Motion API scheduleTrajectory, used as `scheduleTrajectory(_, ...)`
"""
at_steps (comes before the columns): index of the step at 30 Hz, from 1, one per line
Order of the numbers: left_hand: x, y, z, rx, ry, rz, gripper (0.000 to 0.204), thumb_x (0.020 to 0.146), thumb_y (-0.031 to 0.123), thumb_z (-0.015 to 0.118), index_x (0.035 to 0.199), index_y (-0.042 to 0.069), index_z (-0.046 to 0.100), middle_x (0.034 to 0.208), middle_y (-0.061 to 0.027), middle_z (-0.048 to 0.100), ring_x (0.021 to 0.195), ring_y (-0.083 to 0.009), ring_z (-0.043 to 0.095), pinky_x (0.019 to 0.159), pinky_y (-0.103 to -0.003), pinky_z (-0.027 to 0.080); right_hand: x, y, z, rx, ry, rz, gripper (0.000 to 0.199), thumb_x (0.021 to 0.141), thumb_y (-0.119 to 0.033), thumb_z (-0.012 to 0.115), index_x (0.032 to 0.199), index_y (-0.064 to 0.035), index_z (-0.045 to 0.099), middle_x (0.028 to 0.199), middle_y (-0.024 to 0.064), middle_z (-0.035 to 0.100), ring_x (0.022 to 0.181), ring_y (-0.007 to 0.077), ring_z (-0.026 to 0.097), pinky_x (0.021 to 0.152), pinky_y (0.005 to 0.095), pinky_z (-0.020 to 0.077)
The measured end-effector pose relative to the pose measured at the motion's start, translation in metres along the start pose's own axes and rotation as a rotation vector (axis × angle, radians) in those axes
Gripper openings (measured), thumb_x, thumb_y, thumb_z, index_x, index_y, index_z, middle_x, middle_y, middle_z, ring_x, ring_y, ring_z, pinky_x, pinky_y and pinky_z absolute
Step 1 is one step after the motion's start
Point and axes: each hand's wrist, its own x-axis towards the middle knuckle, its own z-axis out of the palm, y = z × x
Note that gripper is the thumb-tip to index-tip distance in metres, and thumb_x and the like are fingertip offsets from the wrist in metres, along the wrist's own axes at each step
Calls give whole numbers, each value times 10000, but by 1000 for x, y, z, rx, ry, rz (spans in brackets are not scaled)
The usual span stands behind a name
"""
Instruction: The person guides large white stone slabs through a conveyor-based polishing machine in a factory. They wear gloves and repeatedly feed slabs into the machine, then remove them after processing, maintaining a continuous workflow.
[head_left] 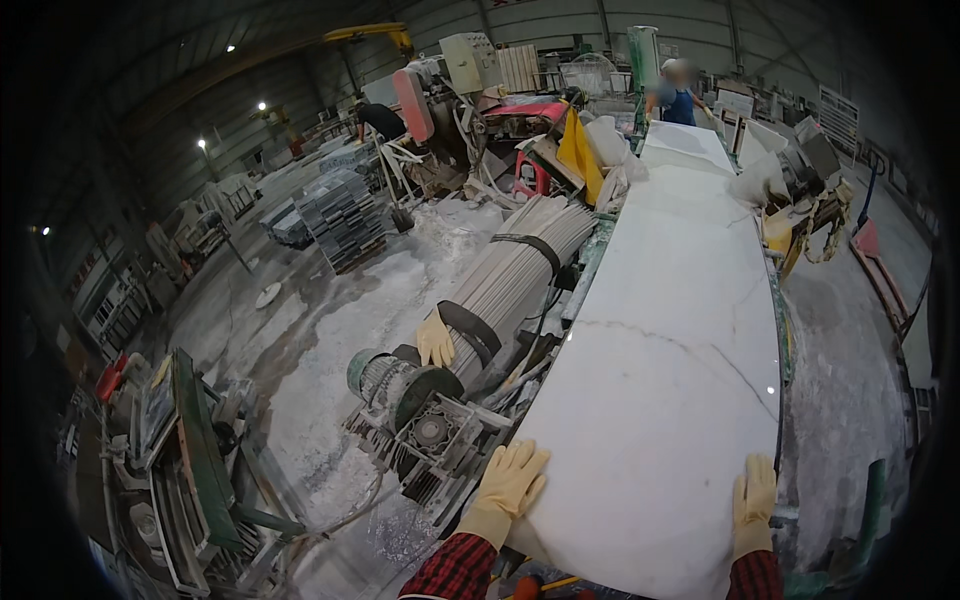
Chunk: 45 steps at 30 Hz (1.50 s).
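Observation:
A long white stone slab with thin grey veins stretches away from me on a machine bed. My left hand, in a pale yellow rubber glove, rests at its near left edge with the fingers stretched forward. On the opposite edge, my right hand wears the same kind of glove; its fingers point forward and lie against the stone. Neither hand is wrapped round anything. The undersides of both hands are hidden. Beyond the near slab, a second white slab lies at the far end.
Left of the slab are a motor with gearbox, a strapped bundle of pale strips and a loose yellow glove. Stacked stone pieces stand farther left. A person in blue is at the far end; a pallet jack stands right.

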Motion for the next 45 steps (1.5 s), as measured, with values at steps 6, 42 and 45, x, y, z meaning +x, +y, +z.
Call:
scheduleTrajectory(6,-3,-1,2,-16,9,-16,507,1064,340,686,1527,148,618,1566,-197,594,1462,-428,553,1235,-579,404,-2,4,1,-2,19,-20,472,1017,-123,675,1462,34,665,1520,299,644,1428,520,566,1242,589,439)
scheduleTrajectory(42,-17,7,-7,62,10,-181,561,1019,368,719,1515,130,611,1594,-220,564,1409,-461,536,1207,-572,417,-19,9,6,-20,54,1,444,983,-70,666,1407,61,685,1483,305,665,1421,502,586,1249,580,440)
scheduleTrajectory(45,-18,8,-8,48,-4,-203,568,1027,387,709,1528,138,610,1603,-226,566,1408,-471,537,1208,-581,417,-17,0,-4,-6,35,7,444,981,-69,664,1404,67,686,1473,303,671,1398,504,601,1237,583,453)
